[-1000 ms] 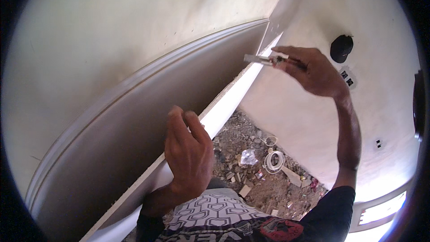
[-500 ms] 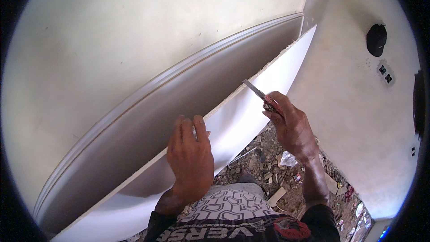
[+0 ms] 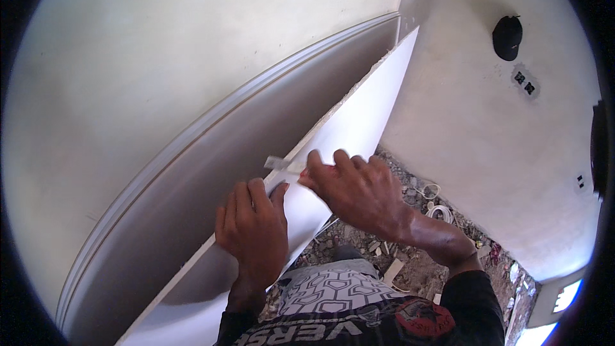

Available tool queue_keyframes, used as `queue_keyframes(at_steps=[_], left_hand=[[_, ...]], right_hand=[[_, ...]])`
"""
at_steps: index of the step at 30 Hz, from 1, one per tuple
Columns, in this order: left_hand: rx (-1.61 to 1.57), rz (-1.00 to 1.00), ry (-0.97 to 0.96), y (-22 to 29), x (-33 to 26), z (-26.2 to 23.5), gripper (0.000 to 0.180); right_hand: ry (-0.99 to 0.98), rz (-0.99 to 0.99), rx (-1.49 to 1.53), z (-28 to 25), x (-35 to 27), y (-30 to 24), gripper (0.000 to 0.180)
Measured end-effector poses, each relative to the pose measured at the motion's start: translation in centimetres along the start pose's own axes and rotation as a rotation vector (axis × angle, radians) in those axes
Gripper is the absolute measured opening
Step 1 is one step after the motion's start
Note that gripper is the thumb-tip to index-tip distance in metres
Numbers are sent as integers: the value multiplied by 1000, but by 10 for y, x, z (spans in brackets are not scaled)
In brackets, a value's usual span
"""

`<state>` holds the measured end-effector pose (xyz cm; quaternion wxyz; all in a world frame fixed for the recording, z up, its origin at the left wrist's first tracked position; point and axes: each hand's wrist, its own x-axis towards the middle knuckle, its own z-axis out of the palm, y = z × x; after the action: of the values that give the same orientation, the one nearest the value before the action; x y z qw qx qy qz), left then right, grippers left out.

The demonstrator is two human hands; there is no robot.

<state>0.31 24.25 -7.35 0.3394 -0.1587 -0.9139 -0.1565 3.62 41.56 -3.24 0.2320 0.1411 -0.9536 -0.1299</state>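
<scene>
A white plasterboard sheet (image 3: 377, 110) stands on its long side in front of me, leaning, with a rough, crumbly top edge. My left hand (image 3: 257, 230) grips that edge, fingers over the far side and thumb on the near white face. Just to its right, my right hand (image 3: 365, 195) is closed around a red-handled utility knife (image 3: 279, 164). The knife's blade end is smeared by motion and lies across the board's top edge, pointing left. Most of the handle is hidden inside my fingers.
More boards (image 3: 256, 83) lean against the pale wall (image 3: 160, 38) behind the sheet. Rubble and scraps cover the floor (image 3: 410, 272), with a coil of white cable (image 3: 440, 213) near the right wall. A black cap (image 3: 507, 38) hangs there above an electrical socket box (image 3: 524, 83).
My right hand has swung left and down with the utility knife, bringing it close to my left hand. My left hand still holds the edge. The whole view has shifted somewhat.
</scene>
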Motion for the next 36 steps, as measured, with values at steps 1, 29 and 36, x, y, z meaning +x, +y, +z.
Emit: queue_keyframes(at_steps=[1, 29, 36], left_hand=[[4, -2, 7, -1, -1, 0, 37], [101, 59, 87, 4, -2, -3, 41], [112, 68, 70, 8, 1, -6, 41]], right_hand=[[15, -12, 4, 0, 1, 0, 38], [8, 80, 1, 2, -3, 46, 32], [25, 33, -62, 3, -1, 60, 31]])
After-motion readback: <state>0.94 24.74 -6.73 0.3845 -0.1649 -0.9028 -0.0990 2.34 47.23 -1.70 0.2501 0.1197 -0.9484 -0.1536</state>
